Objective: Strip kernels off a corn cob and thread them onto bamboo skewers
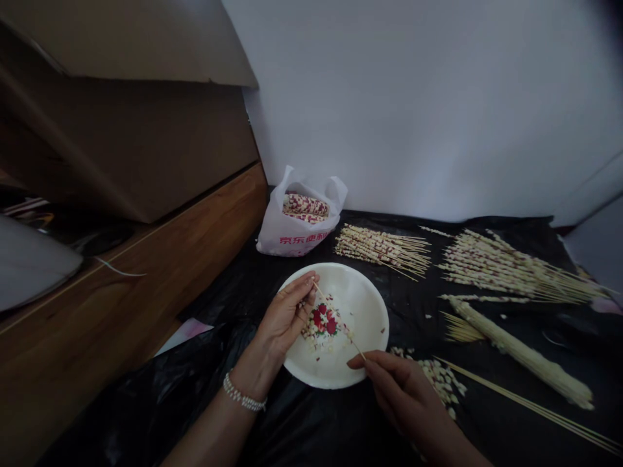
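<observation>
Over a white bowl with a red floral print and loose kernels inside, a thin wooden skewer slants between both hands. My left hand, with a beaded bracelet at the wrist, pinches its upper end at the bowl's left side. Some kernels show beside those fingers. At the lower right rim, my right hand grips the skewer's lower end between thumb and fingers. A few kernels sit along the skewer near the right hand. Beside the right hand lies a pile of loose kernels, partly hidden by it.
Behind the bowl stands a white plastic bag of speckled corn cobs. Kernel-covered skewers lie in two bundles on black plastic. A bare cob and plain skewers lie right. A cardboard box is left.
</observation>
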### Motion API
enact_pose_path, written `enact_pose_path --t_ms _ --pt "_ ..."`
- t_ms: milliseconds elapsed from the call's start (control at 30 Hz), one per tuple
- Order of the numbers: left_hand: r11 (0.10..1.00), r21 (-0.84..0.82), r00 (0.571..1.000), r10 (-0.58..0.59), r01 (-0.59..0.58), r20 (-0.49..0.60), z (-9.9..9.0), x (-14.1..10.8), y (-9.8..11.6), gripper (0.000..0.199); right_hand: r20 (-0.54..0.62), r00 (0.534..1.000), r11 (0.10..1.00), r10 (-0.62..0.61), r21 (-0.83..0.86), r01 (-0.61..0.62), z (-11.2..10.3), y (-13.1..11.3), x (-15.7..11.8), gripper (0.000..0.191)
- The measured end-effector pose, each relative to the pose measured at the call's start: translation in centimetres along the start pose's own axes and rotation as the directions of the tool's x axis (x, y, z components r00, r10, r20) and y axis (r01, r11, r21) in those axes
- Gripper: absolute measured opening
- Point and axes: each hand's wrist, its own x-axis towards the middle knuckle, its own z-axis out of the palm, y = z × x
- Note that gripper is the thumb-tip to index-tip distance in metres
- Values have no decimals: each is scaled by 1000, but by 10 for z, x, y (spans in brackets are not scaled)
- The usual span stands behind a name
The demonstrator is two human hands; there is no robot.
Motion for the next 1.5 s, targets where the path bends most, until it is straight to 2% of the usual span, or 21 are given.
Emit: enact_pose_path --t_ms 200,400,500,600,700,900,1000,1167,1267,1367,1500 --pt "999 -48 1000 -20 20 0 3 -2 1 17 -60 998 999 -25 -27 23 2 -4 -1 43" --pt "976 -132 985 -166 170 40 1 -2 2 14 -13 998 995 -58 -82 57 -2 0 1 42" --pt "973 -129 982 -188 190 26 -2 -1 2 24 3 998 995 -58 -82 58 -4 2 2 41" --pt "974 -113 981 -194 195 19 -3 0 1 29 13 999 996 -52 -73 53 -5 3 3 42" --pt "977 -96 981 -190 192 28 -2 -1 1 22 22 999 996 -45 -81 47 -5 2 2 43" --pt "988 -23 987 -152 153 51 0 -4 0 13 -95 993 996 -73 -65 67 3 -1 -2 40" --pt "992 47 987 -119 114 109 1 -8 -2 10 -104 993 997 -63 -57 57 3 -1 -2 42" --pt "969 191 951 -200 157 235 1 -14 -9 6 -16 998 994 -66 -83 64 -5 0 0 47" --pt "961 233 935 -216 152 282 -1 -16 -12 3 -9 997 992 -73 -99 72 -8 1 1 47" --pt "949 237 920 -271 207 282 -2 -16 -12 4 -13 996 991 -87 -99 85 -8 0 1 46" --pt "955 121 930 -292 271 223 2 -15 -11 12 -10 997 992 -73 -99 72 -10 0 2 47"
